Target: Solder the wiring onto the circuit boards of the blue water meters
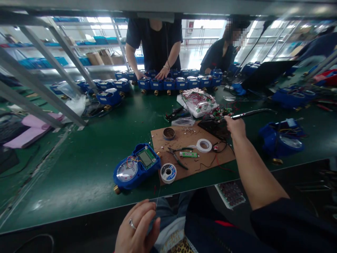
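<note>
At the bench's front edge is my left hand, its fingers curled together on a thin strand of solder wire that runs up toward the solder spool. My right hand reaches forward, closed around a soldering iron whose dark handle points right; its tip is hard to make out. Just beyond that hand lie small circuit boards with red wires. Left of the spool rests a blue water meter, its display and wires exposed.
A cardboard sheet carries a round tin, cutters, a green-white glue stick or battery-like piece and a tape roll. Another blue meter stands right. Across the bench, a co-worker's hands touch a meter row.
</note>
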Tool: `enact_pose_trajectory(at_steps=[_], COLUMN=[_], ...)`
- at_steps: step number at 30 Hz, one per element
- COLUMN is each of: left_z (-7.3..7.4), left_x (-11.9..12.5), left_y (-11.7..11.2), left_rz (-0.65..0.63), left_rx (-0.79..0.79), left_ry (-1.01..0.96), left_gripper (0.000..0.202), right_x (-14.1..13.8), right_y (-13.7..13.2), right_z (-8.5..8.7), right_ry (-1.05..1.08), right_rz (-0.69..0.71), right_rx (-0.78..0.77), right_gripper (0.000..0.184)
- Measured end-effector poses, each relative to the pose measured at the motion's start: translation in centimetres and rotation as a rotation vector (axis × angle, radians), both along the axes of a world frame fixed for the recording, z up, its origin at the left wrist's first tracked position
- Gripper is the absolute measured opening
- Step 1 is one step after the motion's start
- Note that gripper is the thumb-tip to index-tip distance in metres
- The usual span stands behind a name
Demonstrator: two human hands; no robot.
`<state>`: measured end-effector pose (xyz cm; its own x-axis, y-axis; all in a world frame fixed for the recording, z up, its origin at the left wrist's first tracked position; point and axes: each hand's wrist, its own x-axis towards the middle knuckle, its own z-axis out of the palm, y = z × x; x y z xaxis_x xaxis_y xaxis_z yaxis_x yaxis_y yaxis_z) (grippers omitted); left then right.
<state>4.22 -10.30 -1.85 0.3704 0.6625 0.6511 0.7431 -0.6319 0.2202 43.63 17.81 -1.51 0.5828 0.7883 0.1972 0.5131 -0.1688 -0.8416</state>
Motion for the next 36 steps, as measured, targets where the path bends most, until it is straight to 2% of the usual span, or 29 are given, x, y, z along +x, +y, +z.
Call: enact_pose_trajectory(at_steps=[3, 6, 8, 10, 11, 14, 15, 16, 18, 22, 25, 28, 31, 34, 36], left_z=[0.3, 0.1, -0.1, -0.3, -0.4, -0.5, -0.4, -0.4, -0.3, -0.3, -0.3, -0.5, -0.9, -1.3, -1.5], left_x=[-0.3, -0.5, -0.5, -0.5, -0.5, -0.4, -0.3, -0.2, 0.0, 0.5, 0.7, 0.5, 0.5, 0.9, 1.4], left_y=[0.2, 0.1, -0.2, -0.4, -0.4, -0.5, -0.5, -0.5, -0.4, -0.4, -0.4, -0.3, 0.0, 0.4, 0.9], left_rz=[-0.007, 0.029, 0.073, 0.113, 0.125, 0.144, 0.141, 0.136, 0.12, 0.11, 0.11, 0.115, 0.107, 0.071, 0.034], left_rx=[0.02, -0.004, -0.019, -0.045, -0.064, -0.117, -0.128, -0.138, -0.145, -0.139, -0.132, -0.123, -0.126, -0.164, -0.174], left_ry=[0.004, 0.008, -0.019, -0.057, -0.072, -0.099, -0.1, -0.1, -0.105, -0.123, -0.123, -0.113, -0.105, -0.105, -0.092], left_gripper=[0.01, 0.009, 0.009, 0.01, 0.01, 0.012, 0.013, 0.013, 0.013, 0.013, 0.013, 0.014, 0.013, 0.014, 0.014], right_x=[-1.1, -2.3, -3.8, -6.2, -7.8, -12.7, -14.1, -15.4, -17.3, -18.8, -18.8, -18.0, -16.6, -14.9, -13.9], right_y=[0.3, -0.7, -2.6, -5.5, -7.3, -12.6, -14.0, -15.1, -16.2, -15.8, -15.4, -15.2, -14.1, -11.6, -9.6], right_z=[-0.6, -1.2, -1.5, -1.5, -1.5, -1.0, -0.9, -0.9, -1.1, -2.1, -2.0, -0.8, 1.0, 2.1, 2.0], right_ry=[0.172, 0.321, 0.397, 0.427, 0.43, 0.094, -0.038, -0.162, -0.322, -0.395, -0.389, -0.372, -0.351, -0.362, -0.377], right_rz=[0.013, 0.044, 0.069, 0.17, 0.252, 0.99, 1.15, 1.283, 1.388, 1.344, 1.321, 1.259, 1.137, 0.988, 0.909], right_rx=[0.014, 0.031, 0.041, 0.032, 0.018, -0.092, -0.072, -0.074, -0.058, -0.025, 0.008, 0.031, 0.078, 0.141, 0.163], right_gripper=[0.018, 0.017, 0.016, 0.021, 0.028, 0.052, 0.065, 0.076, 0.086, 0.065, 0.055, 0.054, 0.053, 0.049, 0.047])
